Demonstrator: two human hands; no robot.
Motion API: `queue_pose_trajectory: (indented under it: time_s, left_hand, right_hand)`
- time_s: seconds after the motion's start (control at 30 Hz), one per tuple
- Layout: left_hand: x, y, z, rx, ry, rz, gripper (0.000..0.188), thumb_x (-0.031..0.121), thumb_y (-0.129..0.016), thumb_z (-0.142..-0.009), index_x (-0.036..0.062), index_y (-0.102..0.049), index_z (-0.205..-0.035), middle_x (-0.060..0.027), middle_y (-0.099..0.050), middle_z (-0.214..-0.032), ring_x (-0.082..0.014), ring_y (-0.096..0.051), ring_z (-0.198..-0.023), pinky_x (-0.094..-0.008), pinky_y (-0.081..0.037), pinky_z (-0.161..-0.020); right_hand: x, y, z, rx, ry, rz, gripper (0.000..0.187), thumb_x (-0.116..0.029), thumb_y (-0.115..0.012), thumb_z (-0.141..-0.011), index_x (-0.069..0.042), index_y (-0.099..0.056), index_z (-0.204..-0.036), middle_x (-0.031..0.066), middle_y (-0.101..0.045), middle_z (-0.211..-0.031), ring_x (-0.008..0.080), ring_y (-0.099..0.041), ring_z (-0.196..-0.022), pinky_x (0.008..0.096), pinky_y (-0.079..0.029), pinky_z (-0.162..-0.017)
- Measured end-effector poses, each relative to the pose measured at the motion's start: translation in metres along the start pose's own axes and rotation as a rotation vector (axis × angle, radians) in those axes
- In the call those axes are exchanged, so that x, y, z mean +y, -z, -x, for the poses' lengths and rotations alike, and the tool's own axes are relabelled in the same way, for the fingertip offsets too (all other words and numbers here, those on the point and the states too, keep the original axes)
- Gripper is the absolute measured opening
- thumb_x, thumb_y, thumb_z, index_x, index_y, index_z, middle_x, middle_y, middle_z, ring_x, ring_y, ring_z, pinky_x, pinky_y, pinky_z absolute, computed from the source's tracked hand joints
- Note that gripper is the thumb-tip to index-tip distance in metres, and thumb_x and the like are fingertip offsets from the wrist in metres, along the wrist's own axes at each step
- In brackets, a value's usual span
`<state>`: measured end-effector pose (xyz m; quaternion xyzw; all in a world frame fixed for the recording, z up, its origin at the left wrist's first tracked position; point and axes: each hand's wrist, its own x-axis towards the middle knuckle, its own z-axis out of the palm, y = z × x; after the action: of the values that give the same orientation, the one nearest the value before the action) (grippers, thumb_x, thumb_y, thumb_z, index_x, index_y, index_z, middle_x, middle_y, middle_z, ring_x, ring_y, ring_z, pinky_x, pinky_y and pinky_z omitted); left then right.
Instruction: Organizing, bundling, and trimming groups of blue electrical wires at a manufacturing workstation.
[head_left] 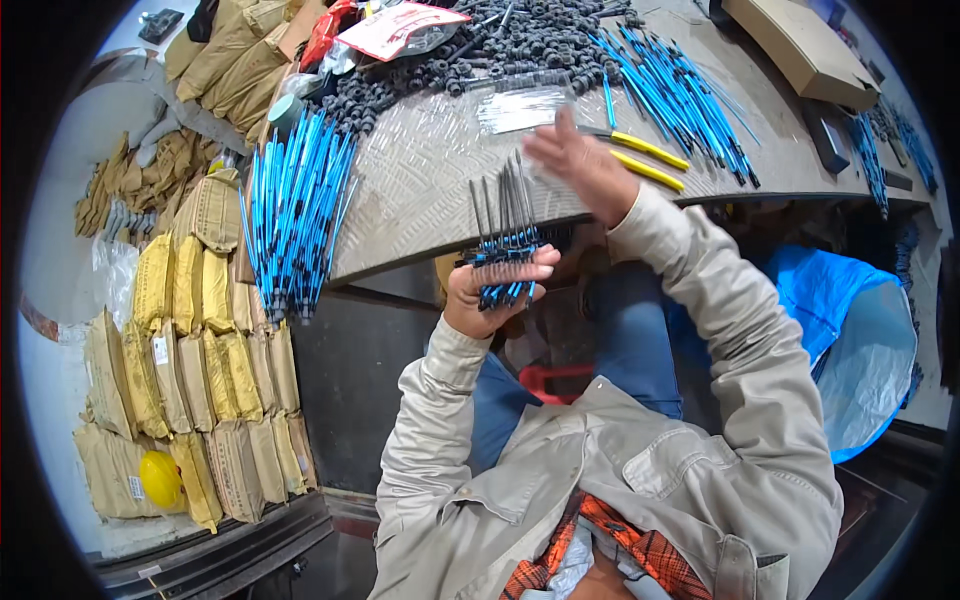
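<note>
My left hand (500, 282) is closed around a bundle of thin rods (508, 225) with dark shafts pointing up and blue-and-black lower parts. It holds them just off the near edge of the table (400, 200). My right hand (578, 165) is raised above the table, its fingers apart and slightly blurred, with nothing seen in it. Close beside it lie pliers with yellow handles (645, 165), their jaws partly hidden by the hand. A stack of clear thin strips (520, 108) is just beyond my right hand.
Blue rods lie in heaps at the table's left (297, 200) and right (685, 100). Black fittings (540, 40) pile up at the back. A cardboard box (800, 50) stands at the far right, and a blue plastic bag (860, 340) below. Packed sacks (190, 370) are stacked at left.
</note>
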<state>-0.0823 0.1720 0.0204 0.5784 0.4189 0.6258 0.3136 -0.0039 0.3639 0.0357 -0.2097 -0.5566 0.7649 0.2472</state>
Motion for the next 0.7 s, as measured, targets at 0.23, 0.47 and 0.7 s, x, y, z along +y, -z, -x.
queue_pose_trajectory:
  time_s: [0.23,0.47,0.7]
  left_hand:
    - [-0.019,0.013,-0.024,0.065,0.113,0.125,0.027,0.000,-0.061,-0.076,-0.0044,-0.061,-0.103,-0.0171,-0.063,-0.103,-0.0258,-0.061,-0.097,-0.0303,-0.049,-0.085]
    - [-0.009,0.006,-0.032,0.250,0.234,0.456,0.027,0.007,-0.060,-0.081,-0.0060,-0.059,-0.105,-0.0185,-0.064,-0.099,-0.0259,-0.062,-0.092,-0.0311,-0.050,-0.082]
    - [-0.006,0.010,-0.040,0.282,0.381,0.403,0.031,0.013,-0.062,-0.083,-0.0070,-0.058,-0.106,-0.0189,-0.065,-0.093,-0.0247,-0.064,-0.081,-0.0299,-0.052,-0.077]
  right_hand:
    - [-0.049,0.025,-0.107,-0.164,0.367,0.939,0.024,-0.020,-0.054,-0.086,0.001,-0.066,-0.089,0.0108,-0.067,-0.088,0.0212,-0.063,-0.076,0.0292,-0.050,-0.069]
    - [-0.026,0.028,-0.151,-0.146,0.433,1.781,0.014,-0.012,-0.058,-0.076,-0.012,-0.069,-0.085,0.0050,-0.067,-0.079,0.0241,-0.063,-0.066,0.0369,-0.050,-0.062]
    - [-0.026,0.036,-0.140,0.035,0.701,1.554,0.009,-0.011,-0.057,-0.081,-0.006,-0.064,-0.077,0.0018,-0.060,-0.070,0.0201,-0.058,-0.061,0.0313,-0.046,-0.058]
